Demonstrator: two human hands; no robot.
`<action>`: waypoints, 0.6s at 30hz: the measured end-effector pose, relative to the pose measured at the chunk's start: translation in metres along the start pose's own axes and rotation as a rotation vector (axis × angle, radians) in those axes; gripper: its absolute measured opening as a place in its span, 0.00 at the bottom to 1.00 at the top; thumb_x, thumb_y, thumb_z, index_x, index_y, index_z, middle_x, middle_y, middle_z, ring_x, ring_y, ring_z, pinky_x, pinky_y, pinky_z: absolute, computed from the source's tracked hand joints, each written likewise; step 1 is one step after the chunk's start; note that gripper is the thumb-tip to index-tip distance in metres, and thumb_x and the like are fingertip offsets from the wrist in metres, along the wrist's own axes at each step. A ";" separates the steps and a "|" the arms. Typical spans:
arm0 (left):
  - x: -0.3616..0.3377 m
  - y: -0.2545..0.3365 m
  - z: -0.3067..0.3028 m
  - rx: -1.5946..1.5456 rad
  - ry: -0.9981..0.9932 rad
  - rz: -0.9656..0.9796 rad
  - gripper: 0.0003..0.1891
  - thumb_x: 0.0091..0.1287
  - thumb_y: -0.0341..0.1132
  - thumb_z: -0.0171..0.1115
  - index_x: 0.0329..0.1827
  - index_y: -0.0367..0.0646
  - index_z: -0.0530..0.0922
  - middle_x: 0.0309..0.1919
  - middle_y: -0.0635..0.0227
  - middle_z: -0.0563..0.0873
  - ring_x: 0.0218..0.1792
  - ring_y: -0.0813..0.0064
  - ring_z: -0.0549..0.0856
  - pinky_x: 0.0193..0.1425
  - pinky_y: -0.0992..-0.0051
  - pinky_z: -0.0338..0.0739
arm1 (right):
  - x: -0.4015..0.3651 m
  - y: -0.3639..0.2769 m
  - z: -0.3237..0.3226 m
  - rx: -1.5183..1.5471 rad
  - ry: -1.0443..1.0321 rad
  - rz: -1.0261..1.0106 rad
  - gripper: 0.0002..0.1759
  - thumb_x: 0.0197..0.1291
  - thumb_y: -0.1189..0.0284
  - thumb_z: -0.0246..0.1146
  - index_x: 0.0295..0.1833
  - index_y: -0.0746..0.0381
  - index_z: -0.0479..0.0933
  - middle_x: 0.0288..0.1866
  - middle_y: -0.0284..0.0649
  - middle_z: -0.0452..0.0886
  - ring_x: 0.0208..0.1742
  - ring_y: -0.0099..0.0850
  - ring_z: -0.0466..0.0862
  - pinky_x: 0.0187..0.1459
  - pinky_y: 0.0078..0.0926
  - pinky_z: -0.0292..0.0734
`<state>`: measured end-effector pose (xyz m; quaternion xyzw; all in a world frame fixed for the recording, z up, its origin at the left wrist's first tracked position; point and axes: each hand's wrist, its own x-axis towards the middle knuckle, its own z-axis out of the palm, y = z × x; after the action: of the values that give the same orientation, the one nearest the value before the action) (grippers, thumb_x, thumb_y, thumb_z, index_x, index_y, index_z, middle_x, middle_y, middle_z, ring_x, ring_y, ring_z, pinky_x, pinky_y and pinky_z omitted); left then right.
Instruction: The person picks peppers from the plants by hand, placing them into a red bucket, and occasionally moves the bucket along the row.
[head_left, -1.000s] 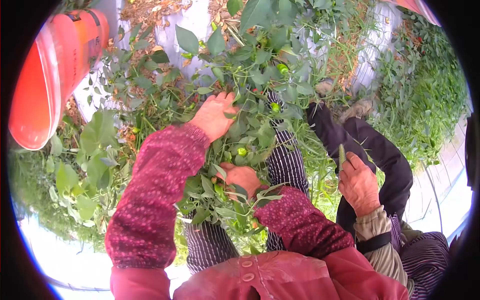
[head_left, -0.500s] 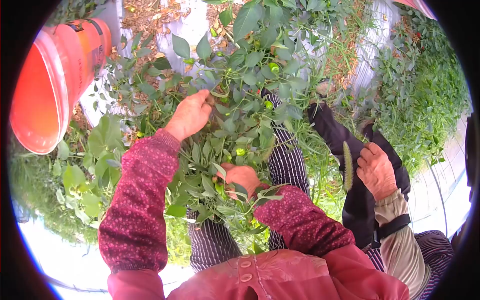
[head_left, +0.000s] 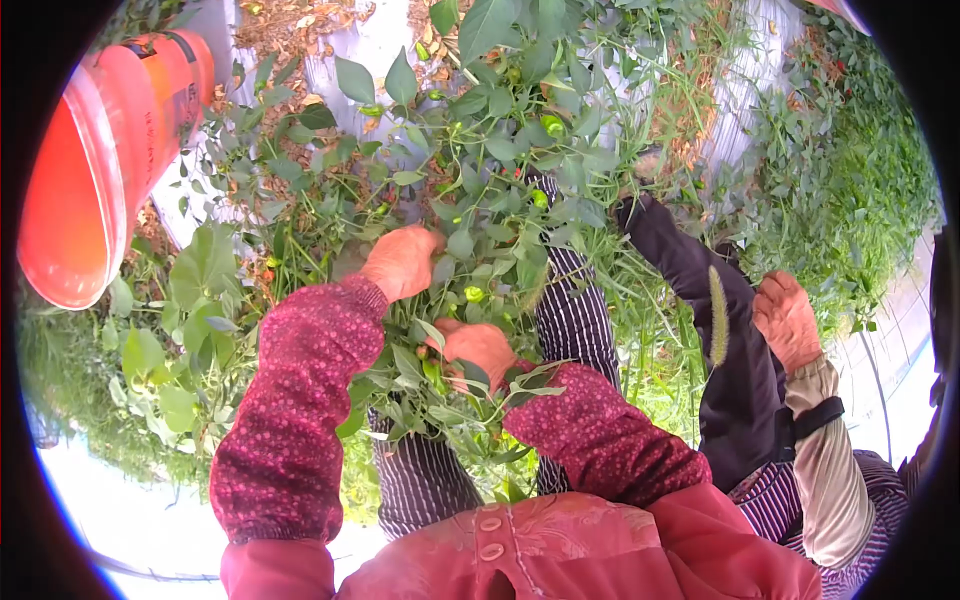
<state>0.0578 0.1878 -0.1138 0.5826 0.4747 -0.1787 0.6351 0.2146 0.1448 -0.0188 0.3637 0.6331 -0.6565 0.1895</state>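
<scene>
My left hand [head_left: 402, 262] reaches into the middle of a pepper plant [head_left: 490, 232], back of the hand up. Its fingers are curled, and leaves hide the tips and whatever they may grip. Closer to my body, my right hand [head_left: 475, 350] is closed around a bunch of leafy pepper stems [head_left: 440, 412]; green pods show beside its fingers. A light green pepper [head_left: 473, 294] hangs just above my right hand. Further off among the leaves are another green pepper [head_left: 551, 125] and a smaller one [head_left: 540, 199].
A red-orange bucket [head_left: 150, 130] lies tilted at the left, its mouth facing me. On the right are a co-worker's hand [head_left: 786, 318] and dark-clad leg, with a grass seed head [head_left: 718, 318] nearby. Pale plastic mulch [head_left: 340, 75] with dry leaves runs between the rows.
My left hand has drawn back toward me and slightly right, deeper into the leaves. My right hand stays nearly in place. The co-worker's hand has shifted right and slightly down.
</scene>
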 end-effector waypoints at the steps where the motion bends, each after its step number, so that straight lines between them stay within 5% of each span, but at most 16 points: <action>1: -0.004 0.003 0.001 -0.010 0.100 0.042 0.14 0.53 0.33 0.63 0.44 0.42 0.80 0.38 0.52 0.83 0.43 0.53 0.82 0.49 0.61 0.76 | 0.000 -0.001 0.001 0.006 -0.002 0.004 0.21 0.49 0.66 0.62 0.51 0.55 0.73 0.43 0.40 0.77 0.37 0.43 0.82 0.36 0.42 0.77; 6: -0.013 0.015 -0.005 0.179 0.230 0.257 0.12 0.53 0.37 0.61 0.37 0.40 0.80 0.34 0.52 0.82 0.38 0.53 0.82 0.44 0.60 0.76 | 0.000 -0.004 -0.001 0.014 0.026 0.026 0.20 0.49 0.65 0.62 0.50 0.55 0.75 0.45 0.39 0.77 0.37 0.42 0.82 0.36 0.42 0.77; 12: -0.036 0.036 -0.040 0.210 -0.104 0.074 0.17 0.50 0.44 0.58 0.27 0.36 0.80 0.27 0.51 0.83 0.32 0.51 0.82 0.41 0.59 0.76 | 0.002 0.001 0.006 -0.004 0.071 0.003 0.16 0.48 0.63 0.63 0.44 0.56 0.79 0.40 0.40 0.80 0.34 0.42 0.82 0.35 0.41 0.78; 14: -0.051 0.039 -0.039 -0.222 -0.120 0.196 0.16 0.53 0.42 0.58 0.28 0.34 0.81 0.24 0.54 0.83 0.28 0.61 0.83 0.36 0.63 0.76 | 0.004 0.004 0.005 -0.080 -0.151 0.048 0.14 0.47 0.62 0.63 0.38 0.57 0.81 0.32 0.41 0.81 0.31 0.42 0.83 0.35 0.41 0.78; 16: -0.061 0.052 -0.061 -0.530 -0.406 0.211 0.13 0.57 0.36 0.56 0.35 0.33 0.80 0.24 0.64 0.83 0.25 0.75 0.80 0.34 0.72 0.76 | 0.003 0.001 0.006 -0.070 -0.128 0.060 0.11 0.45 0.63 0.64 0.30 0.58 0.82 0.28 0.41 0.81 0.30 0.41 0.83 0.34 0.40 0.78; 18: -0.063 0.052 -0.046 -0.734 -0.391 0.156 0.11 0.58 0.34 0.54 0.37 0.35 0.79 0.25 0.67 0.82 0.24 0.79 0.79 0.32 0.76 0.75 | 0.003 -0.003 0.007 -0.086 0.007 0.065 0.09 0.43 0.64 0.64 0.27 0.58 0.82 0.28 0.41 0.81 0.31 0.39 0.83 0.34 0.39 0.78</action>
<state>0.0495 0.2222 -0.0272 0.3070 0.3318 -0.0566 0.8902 0.2092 0.1384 -0.0193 0.3781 0.6492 -0.6208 0.2240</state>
